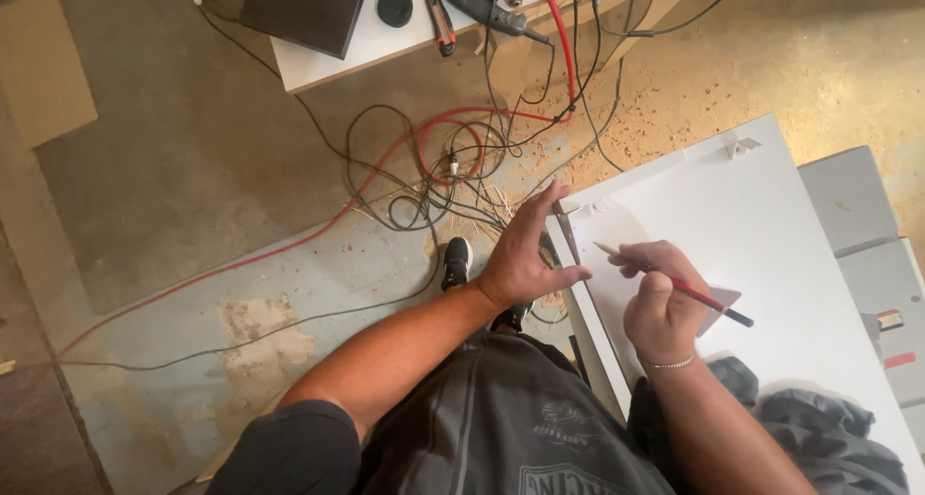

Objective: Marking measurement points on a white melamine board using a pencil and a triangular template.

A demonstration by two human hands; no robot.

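Observation:
A white panel (761,225) lies flat in front of me, its near-left corner by my hands. My right hand (660,297) is closed around a red pencil (699,294), whose tip touches the panel near that corner. My left hand (525,254) rests at the panel's left edge with fingers spread, holding a thin dark strip, perhaps a ruler (567,230), against the corner; I cannot tell exactly what it is. A small grey triangular piece (721,302) lies under the pencil's end.
A tangle of black and red cables (453,162) lies on the concrete floor with wood shavings (665,100). A white bench (385,37) at the top holds tools and a dark flat case (303,8). Grey cloth (819,432) lies on the panel's near end. My shoe (456,262) is below.

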